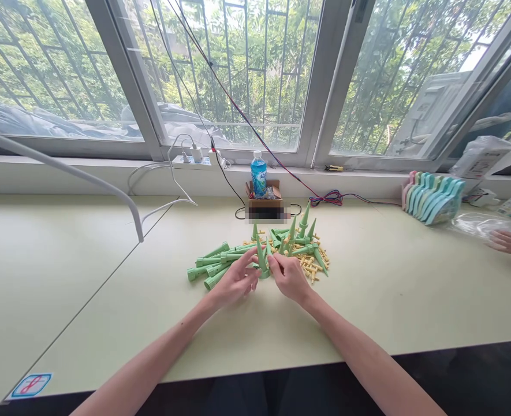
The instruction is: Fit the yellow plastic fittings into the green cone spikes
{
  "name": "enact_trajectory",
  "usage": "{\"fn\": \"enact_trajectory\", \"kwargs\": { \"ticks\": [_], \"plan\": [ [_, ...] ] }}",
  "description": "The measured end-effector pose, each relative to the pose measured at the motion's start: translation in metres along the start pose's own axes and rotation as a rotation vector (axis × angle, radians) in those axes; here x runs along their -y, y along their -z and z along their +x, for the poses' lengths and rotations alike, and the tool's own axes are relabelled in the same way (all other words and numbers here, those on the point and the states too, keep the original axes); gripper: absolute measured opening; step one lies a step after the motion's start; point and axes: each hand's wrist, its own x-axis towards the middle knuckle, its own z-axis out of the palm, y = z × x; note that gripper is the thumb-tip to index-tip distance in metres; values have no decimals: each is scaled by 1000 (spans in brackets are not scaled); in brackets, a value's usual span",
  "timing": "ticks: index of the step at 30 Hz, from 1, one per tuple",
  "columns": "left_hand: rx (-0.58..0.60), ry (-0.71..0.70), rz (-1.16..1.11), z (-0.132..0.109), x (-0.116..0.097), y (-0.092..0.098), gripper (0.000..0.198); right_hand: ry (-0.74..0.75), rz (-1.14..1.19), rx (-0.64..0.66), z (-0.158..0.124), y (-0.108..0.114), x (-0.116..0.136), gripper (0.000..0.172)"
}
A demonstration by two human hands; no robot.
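- Far left of my working area: loose green pieces lie on their sides, overlapping. Risk: they could roll if my wrist brushes them, being round and unsecured.
- Left hand: a sideways nudge here could tip the upright green cone, which stands on its collar just beside my fingertips. Pose: forearm angled inward from lower left, fingers apart and loosely curled; I cannot tell whether they touch the cone.
- Centre right: the slim green spike shows at my right fingertips, next to the cone. Risk: it could slip, since the pinch looks narrow.
- Right hand: forearm angled inward from lower right, thumb and forefinger together, apparently clamped on the spike.
- Far right: small yellow pegs lie heaped near my knuckles. Risk: a careless sweep could scatter them across the table.
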Motion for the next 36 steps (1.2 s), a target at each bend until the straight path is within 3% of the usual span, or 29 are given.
{"fn": "enact_trajectory", "kwargs": {
  "ticks": [5,13,16,21,29,36],
  "plan": [
    [-38,-48,92,1,4,-1,51,2,-5,-18,0,-2,-1,46],
    [-236,46,150,3,-9,-8,38,-19,53,-142,2,1,5,45],
    [-280,101,160,4,-9,-6,47,-19,52,-135,2,1,4,44],
    [-258,197,50,5,-9,-3,61,22,36,-91,1,-1,1,39],
    [-139,241,48,2,-9,-3,54,34,36,-33,0,0,-2,36],
    [-110,257,48,3,-8,-1,52,34,26,-23,0,0,-5,38]
  ]
}}
